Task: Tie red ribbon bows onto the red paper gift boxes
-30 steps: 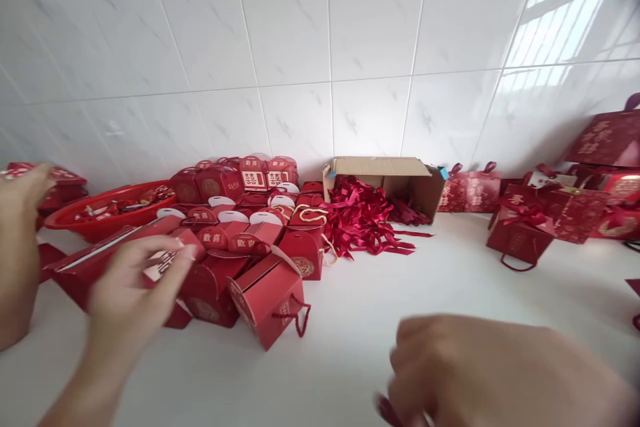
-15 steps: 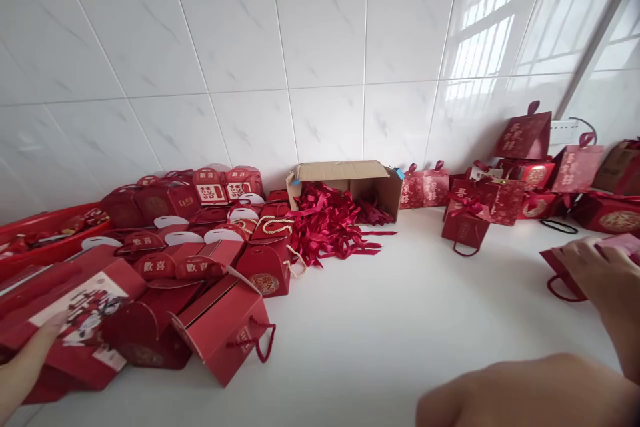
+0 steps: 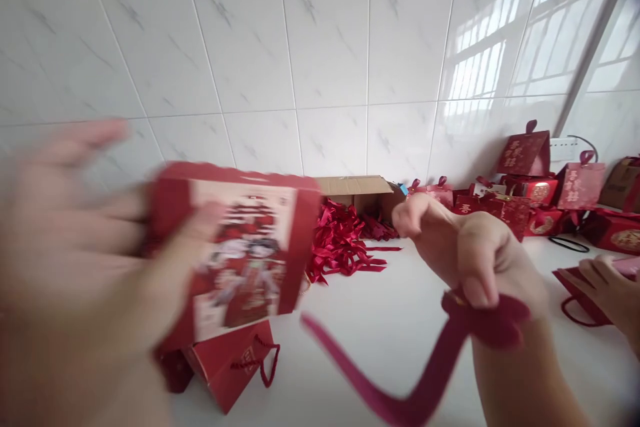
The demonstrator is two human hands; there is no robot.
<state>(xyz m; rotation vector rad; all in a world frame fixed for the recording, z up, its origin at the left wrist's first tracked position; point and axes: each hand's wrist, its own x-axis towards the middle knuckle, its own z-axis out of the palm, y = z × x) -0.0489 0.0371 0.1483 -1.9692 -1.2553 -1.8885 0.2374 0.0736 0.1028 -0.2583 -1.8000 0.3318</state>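
My left hand (image 3: pixel 115 247), smeared by motion, grips a red box (image 3: pixel 300 247) with a printed picture on its front, the thumb lying over the picture. On the right, my right hand (image 3: pixel 450 260) pinches a dark red felt strap (image 3: pixel 430 380) with a rounded end under the thumb. The strap's long tail hangs and curls toward the box. Behind, between the two hands, a heap of red ribbons (image 3: pixel 337 240) spills from an open cardboard box (image 3: pixel 350 185).
A red gift box with a rope handle (image 3: pixel 240 360) stands below the held box. Several red boxes (image 3: pixel 525 153) are stacked at the back right. Another person's hand (image 3: pixel 600 287) rests on a red box at the right edge.
My left hand has lifted the picture-fronted box from the left pile and brought it toward the middle. My right hand has risen, and the strap in it now shows. The small bag right of the ribbons is hidden.
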